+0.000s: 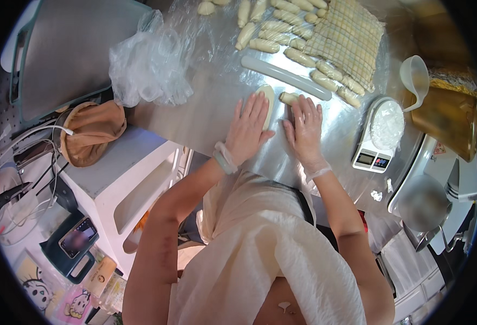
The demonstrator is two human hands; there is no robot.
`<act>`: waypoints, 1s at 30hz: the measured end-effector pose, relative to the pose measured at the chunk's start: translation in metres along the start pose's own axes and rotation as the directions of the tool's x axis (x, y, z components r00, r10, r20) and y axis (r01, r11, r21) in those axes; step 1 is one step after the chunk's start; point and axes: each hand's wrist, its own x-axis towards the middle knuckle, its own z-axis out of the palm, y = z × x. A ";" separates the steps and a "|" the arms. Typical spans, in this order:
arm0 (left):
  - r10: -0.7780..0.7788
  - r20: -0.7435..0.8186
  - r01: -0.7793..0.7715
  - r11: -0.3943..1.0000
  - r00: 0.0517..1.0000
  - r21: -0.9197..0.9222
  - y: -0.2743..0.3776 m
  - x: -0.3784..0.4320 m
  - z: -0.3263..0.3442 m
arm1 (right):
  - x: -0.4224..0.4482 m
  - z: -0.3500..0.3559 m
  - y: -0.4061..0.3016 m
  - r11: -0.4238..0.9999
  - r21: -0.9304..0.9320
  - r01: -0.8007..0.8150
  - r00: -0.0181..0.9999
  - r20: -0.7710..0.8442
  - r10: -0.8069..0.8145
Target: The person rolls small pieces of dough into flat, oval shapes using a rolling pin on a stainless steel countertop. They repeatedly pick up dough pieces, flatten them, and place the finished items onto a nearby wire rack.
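My left hand, in a clear disposable glove, lies flat with its fingers along a flattened oval strip of dough on the metal worktop. To its right, my right hand, gloved too, has its extended fingers over a small rolled-up piece of dough. One end of that roll pokes out to the left of the fingers; the rest is hidden. Just beyond both hands lies a pale translucent rolling pin, slanting down to the right.
Several dough rolls lie farther back, some under plastic film and a checked cloth. Crumpled plastic film is at left. On the right stand a white digital kitchen scale and a plastic scoop. A brown cloth-lined basket sits lower left.
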 end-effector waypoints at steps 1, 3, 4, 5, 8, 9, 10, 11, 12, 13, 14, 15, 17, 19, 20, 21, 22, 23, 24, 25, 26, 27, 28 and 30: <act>-0.007 -0.048 0.008 1.000 0.999 0.004 -0.002 0.016 0.000 | 0.007 -0.001 -0.001 1.000 0.010 0.001 1.000 0.020 -0.001; -0.020 -0.139 0.021 1.000 0.990 0.009 -0.007 0.046 0.002 | 0.023 -0.006 -0.003 1.000 0.030 -0.002 0.998 0.061 0.000; -0.017 -0.172 0.021 1.000 0.985 0.017 -0.008 0.061 0.000 | 0.029 -0.007 -0.002 0.999 0.016 0.037 0.999 0.015 -0.038; -0.014 -0.205 0.020 1.000 0.979 0.024 -0.008 0.075 -0.003 | 0.032 -0.006 0.000 1.000 0.020 0.007 0.999 0.042 -0.008; 0.006 -0.297 0.012 0.998 0.955 0.060 -0.015 0.117 -0.005 | 0.040 -0.002 0.008 0.999 0.013 -0.030 0.997 0.076 0.029; 0.019 -0.324 0.006 0.997 0.946 0.075 -0.018 0.130 -0.004 | 0.044 0.000 0.012 1.000 -0.002 -0.014 0.999 0.051 0.014; 0.033 -0.339 0.000 0.995 0.940 0.096 -0.020 0.140 -0.006 | 0.046 0.000 0.013 1.000 -0.015 0.002 1.000 0.027 -0.001; 0.029 -0.361 -0.007 0.998 0.932 0.061 -0.021 0.148 -0.008 | 0.046 0.001 0.014 1.000 -0.003 -0.009 1.000 0.026 0.009; 0.027 -0.382 -0.018 0.999 0.924 0.027 -0.019 0.156 -0.014 | 0.047 0.001 0.014 1.000 0.009 -0.023 0.999 0.024 0.023; 0.024 -0.402 -0.030 1.000 0.916 -0.008 -0.017 0.161 -0.019 | 0.047 0.001 0.014 0.999 0.021 -0.038 0.999 0.022 0.037; 0.043 -0.408 -0.068 0.997 0.912 -0.047 -0.015 0.160 -0.025 | 0.044 -0.003 0.013 0.996 0.041 -0.082 0.996 -0.018 0.083; 0.060 -0.412 -0.102 0.991 0.909 -0.082 -0.015 0.150 -0.035 | 0.040 -0.013 0.005 0.990 0.068 -0.126 0.990 -0.057 0.130; 0.134 -0.374 -0.186 0.977 0.917 -0.104 -0.021 0.120 -0.049 | 0.024 -0.023 -0.008 0.962 0.146 -0.230 0.969 -0.053 0.240; 0.249 -0.297 -0.288 0.953 0.922 -0.094 -0.033 0.079 -0.047 | 0.002 -0.033 -0.017 0.910 0.220 -0.351 0.935 0.035 0.353; 0.338 -0.213 -0.361 0.929 0.917 -0.081 -0.039 0.063 -0.036 | -0.011 -0.035 -0.017 0.931 0.180 -0.319 0.948 0.042 0.316; 0.421 -0.127 -0.431 0.899 0.898 -0.072 -0.043 0.052 -0.026 | -0.024 -0.032 -0.015 0.949 0.140 -0.282 0.959 0.050 0.278; 0.437 -0.110 -0.445 0.894 0.893 -0.058 -0.043 0.048 -0.025 | -0.031 -0.029 -0.015 0.965 0.101 -0.240 0.970 0.053 0.236; 0.452 -0.093 -0.457 0.888 0.887 -0.044 -0.042 0.046 -0.024 | -0.036 -0.025 -0.018 0.966 0.076 -0.248 0.969 0.026 0.247; 0.462 -0.078 -0.465 0.885 0.883 -0.033 -0.040 0.048 -0.025 | -0.037 -0.025 -0.022 0.966 0.048 -0.254 0.967 0.003 0.254; 0.458 -0.095 -0.463 0.886 0.884 -0.035 -0.040 0.054 -0.025 | -0.038 -0.025 -0.025 0.965 0.020 -0.260 0.965 -0.021 0.260; 0.455 -0.113 -0.461 0.887 0.884 -0.039 -0.040 0.060 -0.026 | -0.038 -0.027 -0.027 0.959 0.008 -0.283 0.959 -0.016 0.283; 0.444 -0.131 -0.453 0.891 0.886 -0.042 -0.039 0.064 -0.028 | -0.038 -0.027 -0.027 0.957 0.001 -0.292 0.957 0.003 0.292; 0.443 -0.124 -0.450 0.892 0.888 -0.042 -0.041 0.070 -0.028 | -0.038 -0.024 -0.025 0.954 -0.008 -0.301 0.953 0.022 0.301; 0.432 -0.107 -0.438 0.898 0.895 -0.039 -0.048 0.082 -0.026 | -0.037 -0.015 -0.016 0.957 -0.047 -0.286 0.956 0.052 0.289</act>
